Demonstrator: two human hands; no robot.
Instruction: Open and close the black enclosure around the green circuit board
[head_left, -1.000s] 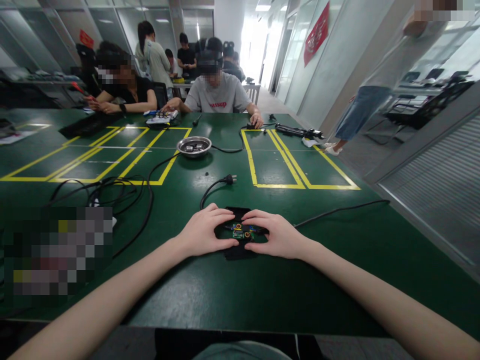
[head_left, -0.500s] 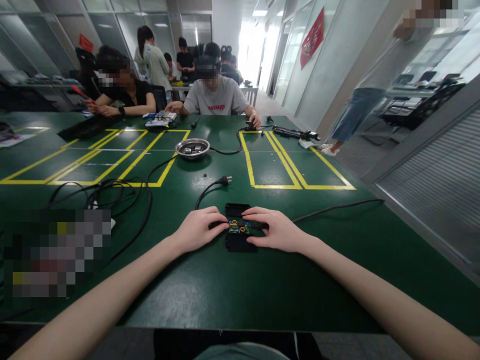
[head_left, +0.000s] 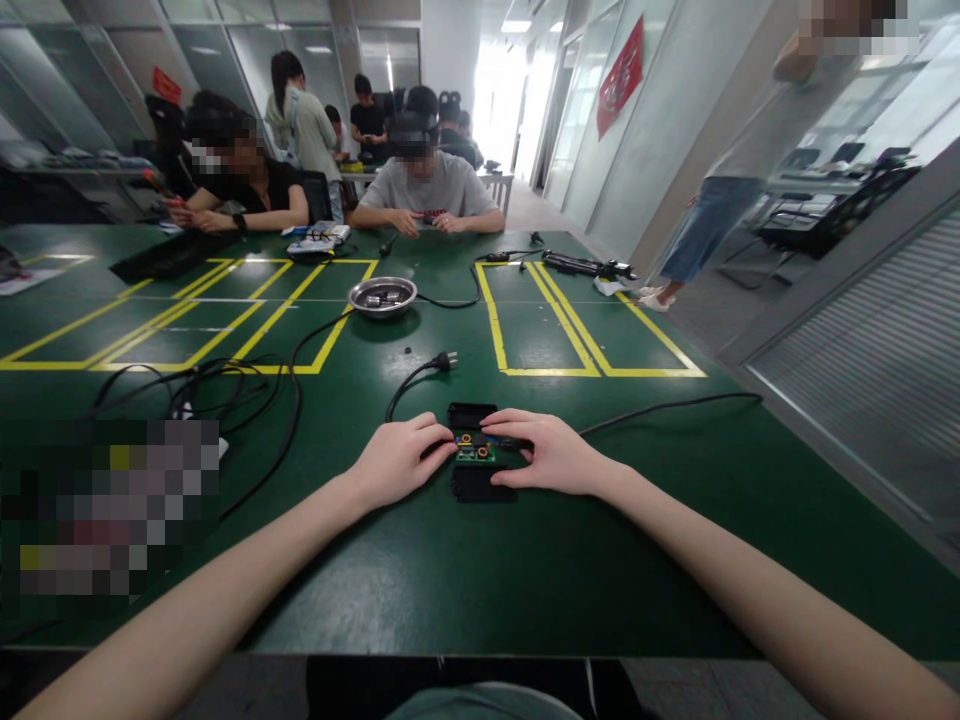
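Observation:
A small green circuit board (head_left: 474,450) with copper coils lies on the table between my hands. Above it sits one black plastic case half (head_left: 472,413), and just below it another black case half (head_left: 474,484). My left hand (head_left: 397,455) is closed at the board's left end, thumb and fingers pinched around what appears to be the black power cord (head_left: 401,392); the grip itself is partly hidden. My right hand (head_left: 559,455) is open at the board's right side, fingertips by the upper case half and thumb at the lower one, with a black cable (head_left: 660,408) running beneath it.
A two-pin plug (head_left: 444,361) lies beyond my left hand. Farther off stands a metal bowl (head_left: 382,297) holding small metal parts. Coiled black cables (head_left: 217,385) lie at left, near a blurred-out item (head_left: 112,510). A folded black tripod-like object (head_left: 589,266) rests far right. People sit opposite.
My right fingers have spread slightly from the cable end, and more of the board shows. My left hand keeps its pinch. The person opposite has brought both hands together.

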